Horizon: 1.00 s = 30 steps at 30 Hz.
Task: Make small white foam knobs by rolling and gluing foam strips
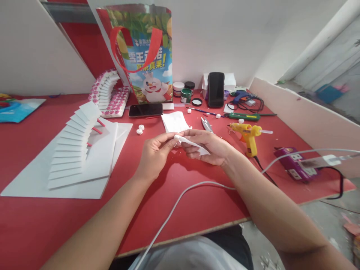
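Above the red table (197, 202), both my hands meet on a small white folded paper piece (194, 144). My left hand (154, 153) pinches its left end between thumb and fingers. My right hand (209, 146) is curled around its right part, fingers closed under it. A white sheet of paper (174, 122) lies just beyond my hands. Small scissors (207, 125) lie to the right of that sheet. A yellow glue gun (249, 135) stands close to my right wrist.
A white foam staircase model (75, 150) on white boards sits at left. A printed shopping bag (146, 56), two phones (145, 110) (216, 89), paint jars (185, 95) and a green tool (244, 116) line the back. A purple power strip (296, 167) and a white cable (174, 206) lie right and front.
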### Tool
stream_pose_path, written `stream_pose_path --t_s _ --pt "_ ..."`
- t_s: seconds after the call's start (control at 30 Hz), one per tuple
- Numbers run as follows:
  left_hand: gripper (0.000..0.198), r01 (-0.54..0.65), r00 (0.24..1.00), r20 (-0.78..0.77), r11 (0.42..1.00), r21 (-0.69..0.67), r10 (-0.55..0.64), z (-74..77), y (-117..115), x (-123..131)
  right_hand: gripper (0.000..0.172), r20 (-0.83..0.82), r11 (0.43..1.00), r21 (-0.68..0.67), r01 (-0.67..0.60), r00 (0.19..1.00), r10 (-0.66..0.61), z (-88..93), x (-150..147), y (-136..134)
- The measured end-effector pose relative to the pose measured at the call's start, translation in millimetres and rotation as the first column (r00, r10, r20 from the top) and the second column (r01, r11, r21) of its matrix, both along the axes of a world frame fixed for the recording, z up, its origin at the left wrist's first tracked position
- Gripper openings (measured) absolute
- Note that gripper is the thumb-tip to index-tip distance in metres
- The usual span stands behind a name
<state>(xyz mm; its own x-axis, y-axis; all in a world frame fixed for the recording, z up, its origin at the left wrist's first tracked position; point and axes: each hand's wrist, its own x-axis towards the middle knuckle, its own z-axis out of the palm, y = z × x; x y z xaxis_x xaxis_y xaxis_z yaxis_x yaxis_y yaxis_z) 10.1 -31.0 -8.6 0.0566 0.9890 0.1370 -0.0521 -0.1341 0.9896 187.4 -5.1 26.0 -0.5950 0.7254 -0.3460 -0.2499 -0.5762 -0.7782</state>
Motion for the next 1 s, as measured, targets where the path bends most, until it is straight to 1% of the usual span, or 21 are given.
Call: stream_pose_path --t_s 0.1,0.23,0.43,0.6,0.7,0.83,1.0 --pt "0.024 -0.006 0.997 0.075 0.999 -0.049 0.009 -2.4 0.1 0.0 0.021 0.005 0.999 0.026 0.026 1.0 -0.026 -0.7 -0.8 0.7" --pt "0.025 -0.006 0.996 0.089 0.998 -0.066 0.012 -1.1 -1.2 0.7 0.019 0.048 0.989 0.079 0.122 0.991 -0.126 -3.8 -2.2 -0.4" --pt "0.023 -0.038 0.995 0.086 0.997 -0.066 0.044 0.3 -0.9 -1.3 0.019 0.033 0.981 0.157 0.115 0.992 -0.122 -9.0 -2.8 -0.9" --pt "0.025 -0.06 0.995 0.075 0.997 -0.056 0.065 -1.1 1.7 -4.5 0.024 0.07 0.928 0.283 0.243 0.96 -0.272 -12.3 -3.4 0.7" --pt "0.023 -0.053 0.997 0.055 0.998 -0.042 0.055 -0.2 1.6 -3.9 0.021 0.019 0.913 0.269 0.307 0.946 -0.324 -13.2 -3.5 2.1" --pt "0.022 -0.025 0.999 0.047 0.999 -0.042 0.027 0.6 0.8 -2.8 0.014 -0.084 0.902 0.229 0.366 0.931 -0.356 -11.5 -2.9 3.1" --pt "0.022 -0.011 0.999 0.051 0.999 -0.035 0.012 -1.3 1.3 -2.7 0.009 -0.071 0.89 0.24 0.387 0.922 -0.381 -5.1 -2.3 1.3"
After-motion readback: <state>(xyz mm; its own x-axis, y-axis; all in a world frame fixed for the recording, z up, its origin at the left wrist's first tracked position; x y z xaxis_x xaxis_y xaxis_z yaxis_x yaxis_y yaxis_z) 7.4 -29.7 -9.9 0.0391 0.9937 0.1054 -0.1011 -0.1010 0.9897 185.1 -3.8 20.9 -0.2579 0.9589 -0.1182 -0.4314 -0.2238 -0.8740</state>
